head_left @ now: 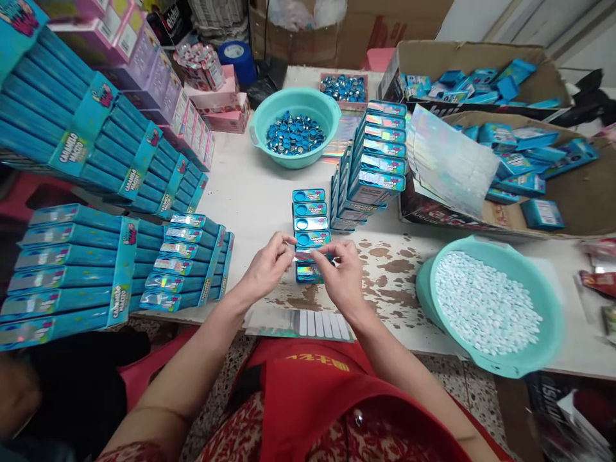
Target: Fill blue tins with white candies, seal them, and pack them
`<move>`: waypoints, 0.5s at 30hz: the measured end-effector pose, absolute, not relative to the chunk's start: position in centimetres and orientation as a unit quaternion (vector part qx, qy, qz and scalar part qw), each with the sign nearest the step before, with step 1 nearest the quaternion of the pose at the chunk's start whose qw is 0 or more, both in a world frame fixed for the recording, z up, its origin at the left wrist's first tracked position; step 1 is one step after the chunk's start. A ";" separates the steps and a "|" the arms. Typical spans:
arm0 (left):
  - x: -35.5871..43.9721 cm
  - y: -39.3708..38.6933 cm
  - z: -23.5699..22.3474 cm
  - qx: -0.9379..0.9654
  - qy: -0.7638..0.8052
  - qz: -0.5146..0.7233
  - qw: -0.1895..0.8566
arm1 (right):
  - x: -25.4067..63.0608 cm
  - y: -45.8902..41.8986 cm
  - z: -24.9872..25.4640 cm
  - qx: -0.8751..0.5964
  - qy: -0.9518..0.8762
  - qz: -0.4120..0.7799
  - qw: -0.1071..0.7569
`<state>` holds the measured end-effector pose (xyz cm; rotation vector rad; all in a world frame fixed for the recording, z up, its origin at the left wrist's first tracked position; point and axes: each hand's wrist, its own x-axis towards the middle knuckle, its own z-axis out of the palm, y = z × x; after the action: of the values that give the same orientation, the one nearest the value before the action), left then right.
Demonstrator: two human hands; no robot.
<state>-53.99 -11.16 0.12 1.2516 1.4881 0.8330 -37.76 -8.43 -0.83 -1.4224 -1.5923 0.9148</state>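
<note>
A column of several small blue boxes (309, 209) with round recesses on their tops lies on the table in front of me. Over the near part of the column, a thin shiny sticker strip (303, 255) stretches between my two hands. My left hand (270, 264) pinches its left end with thumb and forefinger. The right end is between the thumb and fingers of my right hand (342, 273). The strip lies close over a box; whether it touches is unclear. Below my hands, a sticker sheet (312, 325) with pale strips lies at the table's front edge.
Blue box stacks stand at left (103, 269) and behind the column (380, 154). A turquoise bowl (332, 136) holds blue-and-silver caps; another basin (428, 285) holds white candies. Cardboard cartons (409, 199) of blue boxes stand at right. Part of another person (19, 391) shows at lower left.
</note>
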 end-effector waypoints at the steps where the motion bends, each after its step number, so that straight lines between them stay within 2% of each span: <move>1: -54.2 -10.4 0.0 0.527 0.616 0.346 0.472 | -38.0 -7.7 -1.2 -0.568 -0.629 0.352 0.397; 5: -54.6 -8.0 -0.9 0.568 0.633 0.317 0.420 | -38.7 -5.1 -2.6 -0.606 -0.622 0.319 0.379; 12: -53.8 -8.2 -5.0 0.491 0.693 0.325 0.415 | -38.8 -3.9 -4.5 -0.627 -0.576 0.366 0.376; 15: -52.2 -9.7 -6.4 0.424 0.729 0.390 0.369 | -38.8 -3.6 -4.7 -0.626 -0.550 0.416 0.363</move>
<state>-52.16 -9.70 -6.36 1.0893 1.8713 1.0003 -38.81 -3.56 -4.66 -1.6128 -1.4172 1.0709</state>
